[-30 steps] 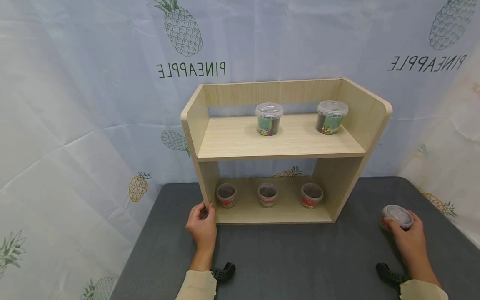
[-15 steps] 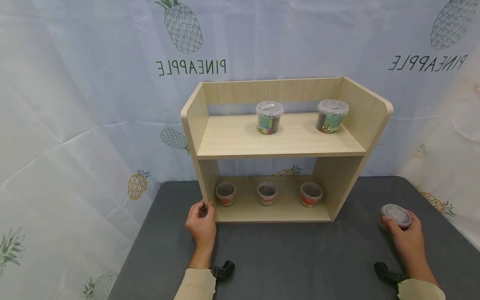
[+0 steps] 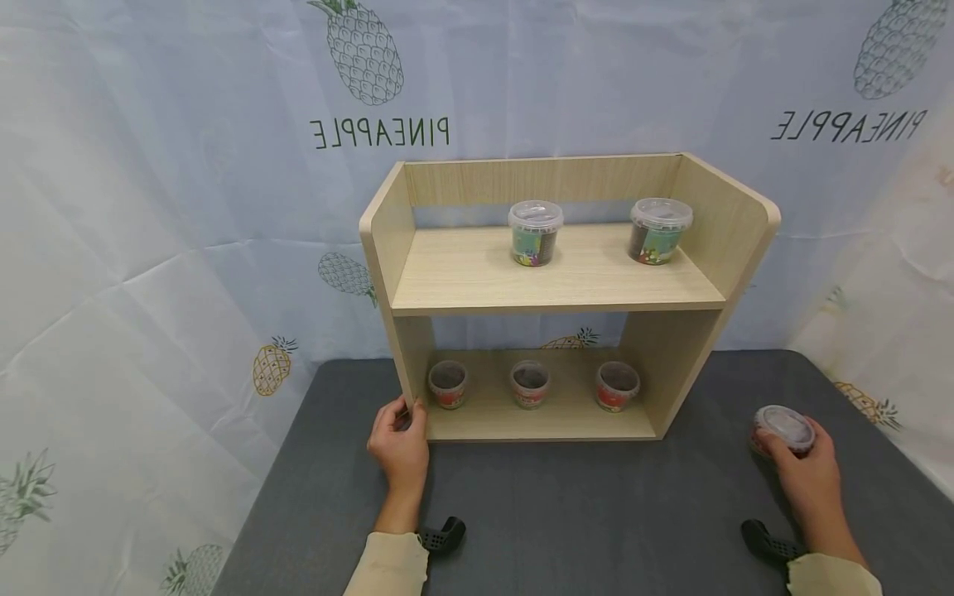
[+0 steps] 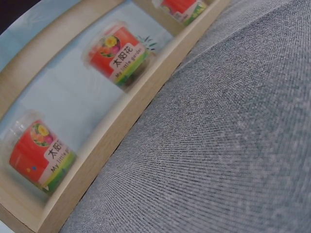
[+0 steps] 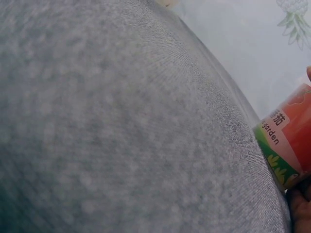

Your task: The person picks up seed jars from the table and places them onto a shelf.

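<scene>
A two-tier wooden shelf unit (image 3: pixel 551 285) stands on a grey table (image 3: pixel 581 513). My left hand (image 3: pixel 400 443) grips the bottom front corner of its left side panel. My right hand (image 3: pixel 805 472) holds a small red-labelled tub (image 3: pixel 782 428) with a clear lid, standing on the table at the right; the right wrist view shows that tub's label (image 5: pixel 286 143) at the frame edge. Three similar tubs (image 3: pixel 448 385) (image 3: pixel 530 384) (image 3: pixel 617 386) stand on the lower shelf, two seen in the left wrist view (image 4: pixel 119 56) (image 4: pixel 41 158).
Two taller clear tubs (image 3: pixel 534 233) (image 3: pixel 659 230) with coloured contents stand on the upper shelf. A pale pineapple-printed sheet (image 3: pixel 186 207) hangs behind and beside the table. Grey tabletop lies between the shelf and my hands.
Almost nothing differs. My right hand and its tub have shifted very slightly with the view; my left hand stays on the shelf corner.
</scene>
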`<state>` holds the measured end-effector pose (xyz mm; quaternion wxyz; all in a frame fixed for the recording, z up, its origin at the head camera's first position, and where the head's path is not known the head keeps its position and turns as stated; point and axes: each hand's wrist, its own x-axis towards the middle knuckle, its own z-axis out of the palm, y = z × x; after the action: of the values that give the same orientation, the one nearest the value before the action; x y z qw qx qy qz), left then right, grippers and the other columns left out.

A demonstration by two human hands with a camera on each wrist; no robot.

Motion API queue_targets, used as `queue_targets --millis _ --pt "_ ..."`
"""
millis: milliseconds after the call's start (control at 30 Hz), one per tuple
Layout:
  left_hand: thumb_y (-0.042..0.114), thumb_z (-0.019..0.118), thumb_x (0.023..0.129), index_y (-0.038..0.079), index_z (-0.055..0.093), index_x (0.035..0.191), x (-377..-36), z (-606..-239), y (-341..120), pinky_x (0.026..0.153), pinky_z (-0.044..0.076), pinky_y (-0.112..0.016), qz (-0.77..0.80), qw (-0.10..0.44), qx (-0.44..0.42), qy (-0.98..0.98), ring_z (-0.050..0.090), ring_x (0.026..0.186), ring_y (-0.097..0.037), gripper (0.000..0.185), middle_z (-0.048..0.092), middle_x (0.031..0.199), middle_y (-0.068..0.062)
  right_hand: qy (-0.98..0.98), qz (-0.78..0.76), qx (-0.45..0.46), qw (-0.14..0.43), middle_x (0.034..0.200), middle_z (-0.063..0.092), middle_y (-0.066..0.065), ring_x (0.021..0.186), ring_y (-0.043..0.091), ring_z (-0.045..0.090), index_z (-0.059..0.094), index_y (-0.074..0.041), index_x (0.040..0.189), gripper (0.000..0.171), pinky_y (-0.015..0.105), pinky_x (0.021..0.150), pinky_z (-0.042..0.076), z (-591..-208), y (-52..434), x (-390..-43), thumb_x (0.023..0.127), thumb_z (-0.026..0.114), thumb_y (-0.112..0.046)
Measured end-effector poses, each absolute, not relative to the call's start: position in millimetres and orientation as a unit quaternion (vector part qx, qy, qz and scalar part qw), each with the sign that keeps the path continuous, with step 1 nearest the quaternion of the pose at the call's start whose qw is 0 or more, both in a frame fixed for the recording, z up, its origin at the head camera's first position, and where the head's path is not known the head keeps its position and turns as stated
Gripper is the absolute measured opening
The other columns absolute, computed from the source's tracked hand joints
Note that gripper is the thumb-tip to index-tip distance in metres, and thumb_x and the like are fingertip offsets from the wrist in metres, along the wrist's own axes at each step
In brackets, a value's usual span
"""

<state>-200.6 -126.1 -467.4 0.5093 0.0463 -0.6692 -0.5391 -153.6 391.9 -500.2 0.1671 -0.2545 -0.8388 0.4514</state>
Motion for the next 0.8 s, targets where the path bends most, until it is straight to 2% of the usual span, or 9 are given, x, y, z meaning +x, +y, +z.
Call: queue_targets --millis 300,367,433,567,700,800 --pt "-0.013 0.073 0.076 -0.010 0.073 0.088 -201.0 -466.9 -126.3 0.065 0.060 -0.037 -0.534 0.521 0.040 -0.665 0.069 0.076 -0.024 0.013 0.071 0.084 -0.019 -0.837 0.453 -0.262 0.159 0.151 0.031 0.025 0.121 0.023 0.041 0.011 -0.008 0.158 0.086 0.024 0.088 0.039 -498.8 391.2 -154.8 0.096 0.057 -0.045" --pt "-0.014 0.073 0.076 -0.010 0.073 0.088 -200.9 -467.1 -126.2 0.065 0.060 -0.037 -0.530 0.525 0.038 -0.664 0.069 0.076 -0.026 0.013 0.070 0.084 -0.019 -0.838 0.452 -0.260 0.161 0.150 0.032 0.025 0.118 0.019 0.044 0.011 -0.007 0.158 0.086 0.020 0.085 0.039 -498.7 391.6 -154.7 0.096 0.057 -0.045" --pt "-0.014 0.073 0.075 -0.010 0.073 0.088 -201.0 -467.4 -125.9 0.064 0.060 -0.034 -0.525 0.531 0.035 -0.664 0.069 0.075 -0.028 0.014 0.070 0.083 -0.019 -0.838 0.454 -0.254 0.163 0.147 0.035 0.024 0.110 0.008 0.045 0.013 -0.007 0.158 0.086 0.013 0.076 0.038 -498.6 392.2 -154.4 0.095 0.058 -0.045" --pt "-0.017 0.072 0.073 -0.011 0.073 0.088 -201.3 -467.8 -125.5 0.063 0.059 -0.034 -0.519 0.543 0.027 -0.659 0.069 0.074 -0.032 0.016 0.070 0.083 -0.021 -0.838 0.460 -0.241 0.169 0.137 0.038 0.022 0.097 -0.007 0.040 0.017 -0.004 0.156 0.085 0.006 0.063 0.034 -499.0 393.8 -154.1 0.095 0.061 -0.044" --pt "-0.018 0.072 0.072 -0.011 0.073 0.088 -201.2 -467.4 -125.1 0.061 0.058 -0.038 -0.514 0.553 0.022 -0.656 0.068 0.073 -0.033 0.017 0.070 0.082 -0.022 -0.834 0.464 -0.252 0.157 0.146 0.034 0.024 0.110 0.005 0.045 0.013 -0.006 0.158 0.088 0.006 0.064 0.034 -499.4 394.3 -154.1 0.094 0.060 -0.045" --pt "-0.018 0.073 0.072 -0.011 0.073 0.087 -200.6 -466.5 -125.1 0.061 0.058 -0.037 -0.513 0.554 0.021 -0.655 0.068 0.073 -0.034 0.016 0.070 0.082 -0.022 -0.830 0.464 -0.270 0.149 0.153 0.030 0.023 0.123 0.018 0.043 0.011 -0.010 0.158 0.089 0.009 0.071 0.036 -499.5 393.6 -154.3 0.094 0.060 -0.048"
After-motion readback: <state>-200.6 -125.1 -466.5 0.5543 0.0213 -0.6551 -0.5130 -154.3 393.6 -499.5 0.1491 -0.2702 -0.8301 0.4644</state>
